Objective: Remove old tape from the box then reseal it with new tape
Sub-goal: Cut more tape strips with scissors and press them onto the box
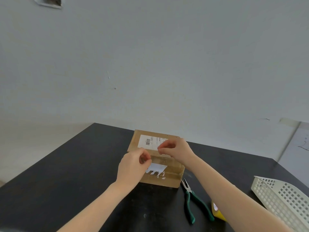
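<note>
A flat brown cardboard box (168, 179) lies on the black table (66, 173), with a white shipping label (148, 141) on its far half and a torn white label remnant (157, 169) on its near half. Glossy old tape (164, 158) runs across the middle seam. My left hand (132, 168) hovers over the box's left side, thumb and forefinger pinched together at the seam. My right hand (175, 150) is above the seam on the right, fingertips also pinched. Whether either pinch holds a tape edge is too small to tell.
Green-handled pliers (192, 203) lie on the table just right of the box's near corner. A yellow tape roll (216, 210) peeks out from under my right forearm. A white perforated plastic basket (284, 200) stands at the right edge. A grey wall rises behind.
</note>
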